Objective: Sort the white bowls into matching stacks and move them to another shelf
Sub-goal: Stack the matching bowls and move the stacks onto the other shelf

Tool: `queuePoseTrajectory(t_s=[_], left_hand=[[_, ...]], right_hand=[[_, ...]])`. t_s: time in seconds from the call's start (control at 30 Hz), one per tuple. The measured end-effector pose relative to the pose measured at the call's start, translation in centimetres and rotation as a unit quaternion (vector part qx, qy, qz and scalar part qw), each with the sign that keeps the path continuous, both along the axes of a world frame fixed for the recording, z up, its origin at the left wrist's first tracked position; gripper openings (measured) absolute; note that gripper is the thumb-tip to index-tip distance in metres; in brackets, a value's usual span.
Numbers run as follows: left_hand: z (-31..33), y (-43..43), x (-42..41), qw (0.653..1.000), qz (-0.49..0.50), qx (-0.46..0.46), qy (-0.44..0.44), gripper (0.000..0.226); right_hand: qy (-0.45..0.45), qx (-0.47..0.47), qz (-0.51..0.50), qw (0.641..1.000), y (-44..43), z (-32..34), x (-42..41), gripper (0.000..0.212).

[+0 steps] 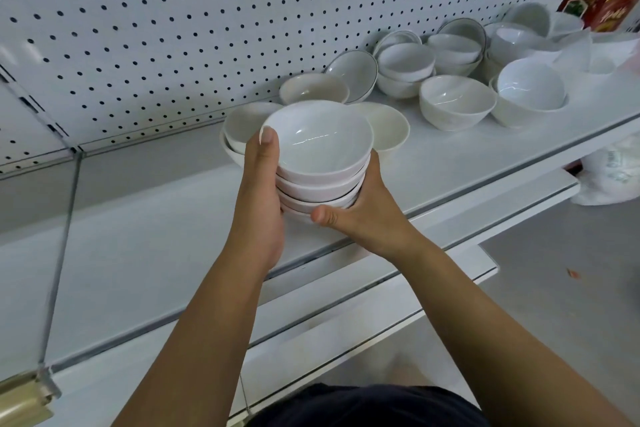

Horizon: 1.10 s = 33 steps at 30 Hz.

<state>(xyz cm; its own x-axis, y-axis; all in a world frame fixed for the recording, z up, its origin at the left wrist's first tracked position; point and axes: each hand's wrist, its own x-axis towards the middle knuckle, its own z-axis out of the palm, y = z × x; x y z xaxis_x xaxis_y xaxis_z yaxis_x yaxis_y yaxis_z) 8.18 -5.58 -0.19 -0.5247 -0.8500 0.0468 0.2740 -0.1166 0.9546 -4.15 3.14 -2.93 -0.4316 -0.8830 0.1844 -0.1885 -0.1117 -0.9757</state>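
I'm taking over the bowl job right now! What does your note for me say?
Left hand: grips the stack of glossy white round bowls, thumb over the top rim.
Right hand: holds the same stack low down.
The stack is over the front of the white metal shelf.
Done: one matching stack gathered.
Left: move it to another shelf, then sort the loose white bowls and dark-rimmed white bowls further right.

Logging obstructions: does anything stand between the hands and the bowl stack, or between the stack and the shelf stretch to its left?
Nothing visible does. The left hand and right hand grip the stack directly, and no object shows along the shelf to its left. Loose bowls sit behind it and to its right.
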Motion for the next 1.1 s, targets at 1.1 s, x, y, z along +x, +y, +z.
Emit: queuePoseTrajectory(t_s=[1.1], left_hand=[[5.0,28.5,-29.8,0.924,-0.365,-0.111,-0.013,0.075]], right_hand=[[0.039,-0.027,-0.207,0.977,38.6,5.4,-28.3,0.114]])
